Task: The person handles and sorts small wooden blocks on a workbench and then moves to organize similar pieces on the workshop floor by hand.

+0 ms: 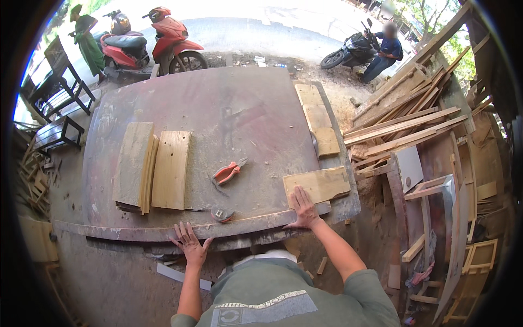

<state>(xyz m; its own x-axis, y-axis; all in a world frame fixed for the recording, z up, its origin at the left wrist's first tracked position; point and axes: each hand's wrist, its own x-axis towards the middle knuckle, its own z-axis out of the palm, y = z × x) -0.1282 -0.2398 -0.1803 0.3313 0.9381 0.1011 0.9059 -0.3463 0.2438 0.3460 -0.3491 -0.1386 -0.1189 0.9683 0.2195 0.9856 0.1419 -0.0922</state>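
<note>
Stacked boards (135, 166) up-left of your left grip (190, 245), lower layers hidden. Left grip splayed flat on surface (239, 109) front edge, holding nothing. Tape measure (222, 214) just up-right of it; red pliers (227, 172) beyond, bare room around. Your right grip (303, 207) flat, fingers spread, pressing small board (317, 185) overhanging right edge.

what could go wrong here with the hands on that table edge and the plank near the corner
The right hand presses on a plank lying close to the table corner; it might slide or tip off. The left hand rests spread on the rough near edge, where splinters seem likely. The red pliers and tape measure lie loose nearby and could get knocked off.
</note>
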